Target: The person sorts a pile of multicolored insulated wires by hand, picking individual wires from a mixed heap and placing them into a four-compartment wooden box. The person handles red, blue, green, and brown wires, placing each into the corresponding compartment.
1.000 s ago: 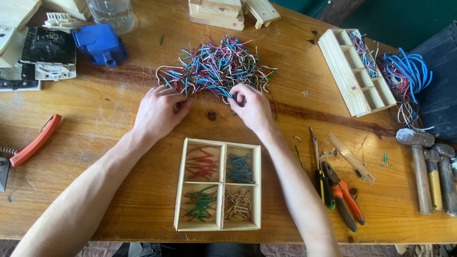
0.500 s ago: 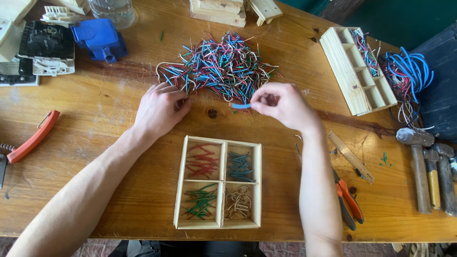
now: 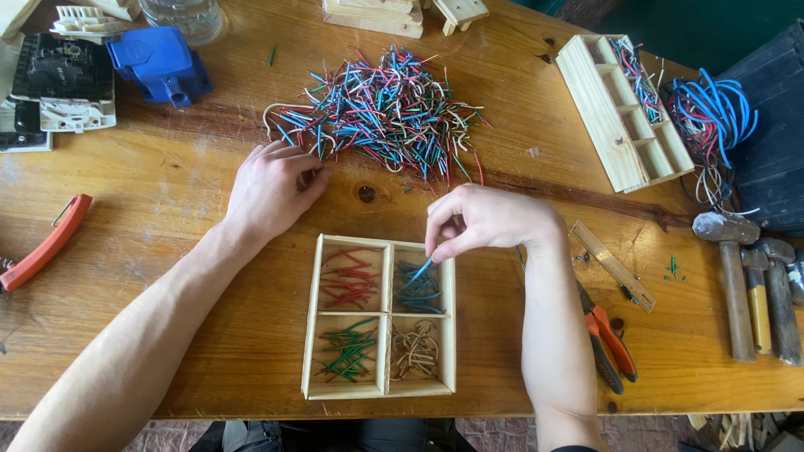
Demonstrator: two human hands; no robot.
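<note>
We noted the right hand (image 3: 490, 222) over the far right compartment of the small wooden sorting tray (image 3: 314, 322), its thumb and forefinger pinched together on a short blue wire piece (image 3: 421, 269) that slanted down from the fingertips toward the blue pieces already lying there. The left hand (image 3: 272, 188) rested on the worn, knotted wooden tabletop (image 3: 167, 218) with its fingers curled together at the near edge of the pile of mixed coloured wire pieces (image 3: 385, 113); whether they gripped anything we could not tell. Beyond the right hand's knuckles we saw a long wooden divided box (image 3: 615, 113), a blue wire coil (image 3: 712, 113) and hammers (image 3: 741, 285), with pliers (image 3: 607, 339) beside the wrist and a dark green floor past the table's far edge.
</note>
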